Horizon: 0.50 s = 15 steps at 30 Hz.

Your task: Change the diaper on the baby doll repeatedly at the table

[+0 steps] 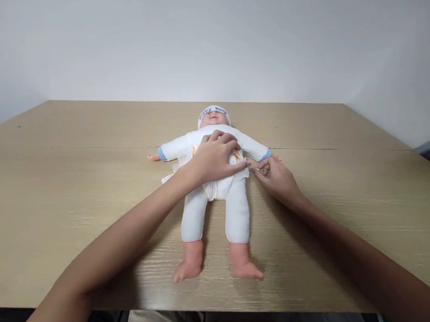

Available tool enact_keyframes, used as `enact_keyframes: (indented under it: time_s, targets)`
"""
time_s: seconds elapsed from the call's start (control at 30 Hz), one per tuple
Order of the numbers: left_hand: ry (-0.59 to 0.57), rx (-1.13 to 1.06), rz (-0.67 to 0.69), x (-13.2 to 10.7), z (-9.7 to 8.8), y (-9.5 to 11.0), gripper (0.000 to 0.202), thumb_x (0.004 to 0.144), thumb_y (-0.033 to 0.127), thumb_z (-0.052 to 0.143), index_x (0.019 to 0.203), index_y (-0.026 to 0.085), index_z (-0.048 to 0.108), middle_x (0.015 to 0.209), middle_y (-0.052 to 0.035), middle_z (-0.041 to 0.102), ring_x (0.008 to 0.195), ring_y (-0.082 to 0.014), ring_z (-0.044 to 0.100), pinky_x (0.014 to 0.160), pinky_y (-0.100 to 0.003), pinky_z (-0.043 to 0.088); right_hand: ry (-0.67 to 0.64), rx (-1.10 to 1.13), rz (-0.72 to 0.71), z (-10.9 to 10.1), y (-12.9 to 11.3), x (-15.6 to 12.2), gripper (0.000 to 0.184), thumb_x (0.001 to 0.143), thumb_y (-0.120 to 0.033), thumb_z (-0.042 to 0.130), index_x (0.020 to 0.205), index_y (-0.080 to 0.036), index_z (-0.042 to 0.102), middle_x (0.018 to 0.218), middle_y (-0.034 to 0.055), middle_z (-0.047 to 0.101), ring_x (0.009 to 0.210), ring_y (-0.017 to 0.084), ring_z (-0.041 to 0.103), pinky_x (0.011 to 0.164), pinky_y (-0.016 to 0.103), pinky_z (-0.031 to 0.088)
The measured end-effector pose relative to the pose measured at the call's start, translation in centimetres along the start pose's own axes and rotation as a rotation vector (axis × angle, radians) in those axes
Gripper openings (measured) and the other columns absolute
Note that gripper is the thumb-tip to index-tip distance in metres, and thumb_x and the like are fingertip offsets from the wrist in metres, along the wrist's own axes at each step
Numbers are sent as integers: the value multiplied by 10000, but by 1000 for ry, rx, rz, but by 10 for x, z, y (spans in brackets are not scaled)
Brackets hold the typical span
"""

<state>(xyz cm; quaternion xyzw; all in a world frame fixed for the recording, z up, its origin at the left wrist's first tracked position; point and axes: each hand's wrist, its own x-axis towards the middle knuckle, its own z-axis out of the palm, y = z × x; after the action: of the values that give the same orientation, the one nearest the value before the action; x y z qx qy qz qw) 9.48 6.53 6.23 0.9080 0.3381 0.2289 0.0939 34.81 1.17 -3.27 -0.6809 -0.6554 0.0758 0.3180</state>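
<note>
Pressing left hand [216, 157] flat, fingers spread, on belly of doll [237, 214]; right hand [276, 176] just beside its waist, pinching diaper [217, 189] edge; doll supine on table [71, 182], head away, feet nearest.

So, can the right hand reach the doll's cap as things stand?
Probably yes: the cap lies uncovered just beyond the right hand; only the doll's low sleeve lies between.

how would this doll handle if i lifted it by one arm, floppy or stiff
Probably floppy: the doll has cloth-covered limbs splayed on the table. Likely light, since the body looks stuffed. It shouldn't roll, lying flat on its back under the left hand.
</note>
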Motion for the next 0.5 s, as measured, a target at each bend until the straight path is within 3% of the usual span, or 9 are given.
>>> enact_keyframes:
  time_s: [0.23,0.5]
  targets:
    - [-48,30,-48,0,-2,3,542,883,637,816,1274,263,787,1456,-116,703,1425,-468,490,1165,-610,418,-132,75,48,-13,-2,2,378,962,-559,677,738,-274,567,629,-15,570,630,211,511,641,354,338]
    - [-14,28,-52,-2,2,1,545,868,597,819,1298,265,774,1465,-113,701,1415,-454,499,1136,-591,444,-125,624,27,-19,-16,9,515,963,-718,672,758,-273,513,640,-57,431,612,159,355,616,326,302]
